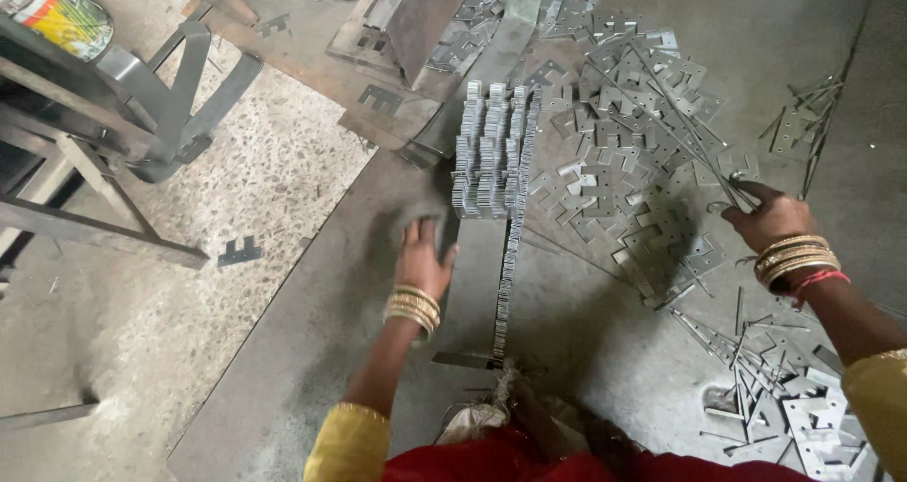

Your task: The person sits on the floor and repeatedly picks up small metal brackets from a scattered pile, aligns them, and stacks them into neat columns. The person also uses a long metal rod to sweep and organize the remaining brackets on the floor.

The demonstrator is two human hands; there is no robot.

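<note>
Seen from above, a person in yellow sleeves and gold bangles sat on a workshop floor point(312, 350) among stamped metal plates. The left hand point(422, 255) lay palm down, fingers spread and loose, gripping nothing, on a flat steel strip point(472, 284) just beside the near end of a stack point(491, 151) of notched plates packed on edge in tight rows. A thinner line of plates point(506, 274) on edge ran from that stack back toward the person, along the strip's right side. The right hand point(770, 219) reached out to the far side, fingers curled at the edge of a loose heap point(628, 151) of the same plates, its fingertips pinching what looked like one thin plate; the exact hold could not be made out. The heap spread wide across the grey floor, well apart from the stack's tidy rows, with narrow metal offcuts point(746, 350) scattered near the right forearm and a smaller pile of plates point(817, 425) by the right elbow. At left stood a dark steel frame point(179, 104) on speckled flooring, with a painted can point(55, 11) on top of it and a single dark plate point(240, 251) lying alone on the floor. A red garment point(510, 458) filled the bottom edge of the view.
</note>
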